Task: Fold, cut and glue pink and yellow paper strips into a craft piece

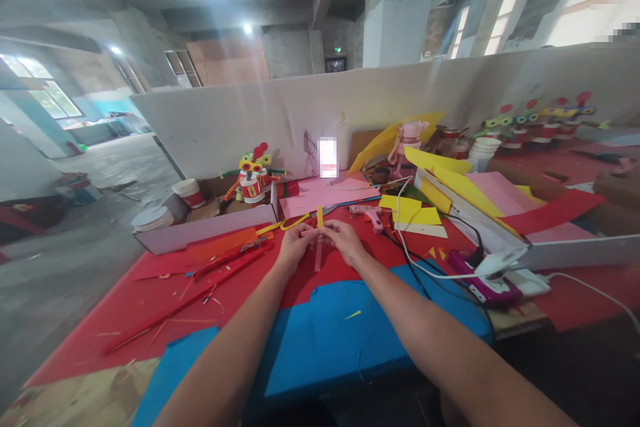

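Note:
My left hand [294,244] and my right hand [346,241] meet over the middle of the worktable, fingers pinched together. Between them they hold paper strips: a yellow strip [320,216] points up, and a pink strip [318,260] hangs down. The fingertips hide where the two strips join. Just beyond my left hand lies a looped yellow strip [295,221] beside a pair of scissors [324,211]. A pink glue gun [369,215] rests a little past my right hand. Blue sheets [325,333] cover the table edge under my forearms.
A paper-cup robot figure [253,180] stands by a low white box [215,232] on the left. Red scissors [220,265] and scraps lie nearer. To the right, a white cable [407,250] runs to a purple power strip [487,283]; a box of coloured paper [500,193] stands behind.

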### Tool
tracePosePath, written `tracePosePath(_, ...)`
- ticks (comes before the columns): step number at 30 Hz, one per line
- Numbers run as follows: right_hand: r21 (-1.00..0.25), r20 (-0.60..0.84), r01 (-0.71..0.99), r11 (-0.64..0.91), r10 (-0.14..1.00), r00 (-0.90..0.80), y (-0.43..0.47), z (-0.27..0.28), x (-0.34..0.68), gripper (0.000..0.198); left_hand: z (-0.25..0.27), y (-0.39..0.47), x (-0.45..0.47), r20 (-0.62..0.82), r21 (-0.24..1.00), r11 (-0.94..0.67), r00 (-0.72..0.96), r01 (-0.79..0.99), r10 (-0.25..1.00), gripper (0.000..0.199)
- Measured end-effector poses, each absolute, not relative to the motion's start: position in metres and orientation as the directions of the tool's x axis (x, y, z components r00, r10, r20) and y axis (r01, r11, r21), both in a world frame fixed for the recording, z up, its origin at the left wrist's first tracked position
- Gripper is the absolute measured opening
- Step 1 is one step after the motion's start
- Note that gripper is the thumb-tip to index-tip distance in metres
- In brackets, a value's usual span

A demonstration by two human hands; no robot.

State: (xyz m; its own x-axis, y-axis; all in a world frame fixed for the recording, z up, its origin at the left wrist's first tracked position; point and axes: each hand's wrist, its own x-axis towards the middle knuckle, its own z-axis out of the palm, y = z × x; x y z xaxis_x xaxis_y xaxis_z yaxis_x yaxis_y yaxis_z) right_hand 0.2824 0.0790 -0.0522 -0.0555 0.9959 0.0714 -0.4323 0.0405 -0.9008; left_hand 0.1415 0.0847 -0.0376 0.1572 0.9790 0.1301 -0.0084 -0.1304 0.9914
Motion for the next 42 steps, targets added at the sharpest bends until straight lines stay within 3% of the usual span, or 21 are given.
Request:
tracePosePath(8,-0.897,0.042,-0.443,-0.004,0.995,-0.093,0.0780,-0.0504,0.2839,0.030,-0.0337,0.0834,0.1432,0.170,0.983,-0.176,0.097,0.051,0.981,0.028)
tracePosePath(20,-0.904,0.042,-0.428,-0.019,0.990,-0.133,0.0783,-0.0453,0.2887,0.035,-0.0285,0.0802,0.1440,0.136,0.991,-0.135,0.148,-0.020,0.980,0.027)
tracePosePath(29,-0.873,-0.033,-0.477,-0.095,0.990,-0.137,0.0816,-0.0493,0.2888,0.026,-0.0306,0.0818,0.1437,0.095,0.992,-0.077,0.198,-0.096,0.976,0.028)
tracePosePath(37,-0.854,-0.040,-0.493,-0.163,0.968,-0.250,0.0769,-0.0493,0.2887,0.023,-0.0327,0.0848,0.1412,0.140,0.985,-0.119,0.175,-0.126,0.975,0.031)
tracePosePath(42,-0.841,-0.057,-0.525,-0.130,0.987,-0.153,0.0788,-0.0494,0.2859,0.022,-0.0339,0.0851,0.1413,0.155,0.983,-0.134,0.175,-0.125,0.972,0.033)
